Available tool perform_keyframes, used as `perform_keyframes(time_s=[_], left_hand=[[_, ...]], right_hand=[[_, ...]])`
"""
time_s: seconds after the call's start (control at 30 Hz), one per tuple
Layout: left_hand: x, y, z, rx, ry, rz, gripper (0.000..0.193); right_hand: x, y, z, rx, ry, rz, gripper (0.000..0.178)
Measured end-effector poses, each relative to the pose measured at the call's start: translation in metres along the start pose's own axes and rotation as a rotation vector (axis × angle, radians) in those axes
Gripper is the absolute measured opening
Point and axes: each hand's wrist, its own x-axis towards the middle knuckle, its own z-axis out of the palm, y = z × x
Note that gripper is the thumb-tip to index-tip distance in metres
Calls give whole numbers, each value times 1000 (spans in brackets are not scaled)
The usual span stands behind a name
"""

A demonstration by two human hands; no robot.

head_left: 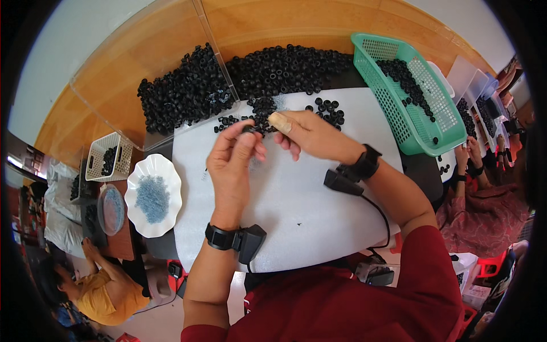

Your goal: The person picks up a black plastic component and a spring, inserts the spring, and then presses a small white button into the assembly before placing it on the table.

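Between the thumb and fingertips of my left hand [231, 162] is a small black round part [249, 130]. Close beside it on the right, my right hand [310, 135] has its fingers curled in, with a tan covering on the thumb. Whatever those fingers hold, if anything, is hidden or too small to name. Both hands are above a white foam sheet [313, 228]. Just beyond the fingertips lies a small cluster of black parts [262, 106]. Several round black parts [329, 112] lie loose to its right.
A clear plastic box [94, 102] with a heap of black parts [185, 91] stands far left. More parts [285, 68] lie behind. A green basket [405, 128] is right; a white scalloped dish [137, 219] with blue-grey bits is left. Other people sit on both sides.
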Motion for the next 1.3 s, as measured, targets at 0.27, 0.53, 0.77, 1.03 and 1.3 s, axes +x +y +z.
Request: perform_keyframes(time_s=[0.27, 0.53, 0.77, 1.03, 1.3], left_hand=[[13, 10, -20, -171, 174, 67, 25], [17, 11, -29, -234, 229, 55, 24], [14, 3, -26, -182, 205, 9, 23], [13, 7, -22, -105, 206, -17, 26], [11, 6, -18, -83, 151, -64, 24]], right_hand=[[-6, 0, -36, -584, -112, 133, 26], [7, 36, -17, -795, 181, -361, 13], [11, 29, -6, -961, 120, -210, 14], [14, 39, -9, -994, 134, -429, 12], [15, 33, -8, -942, 66, -362, 11]])
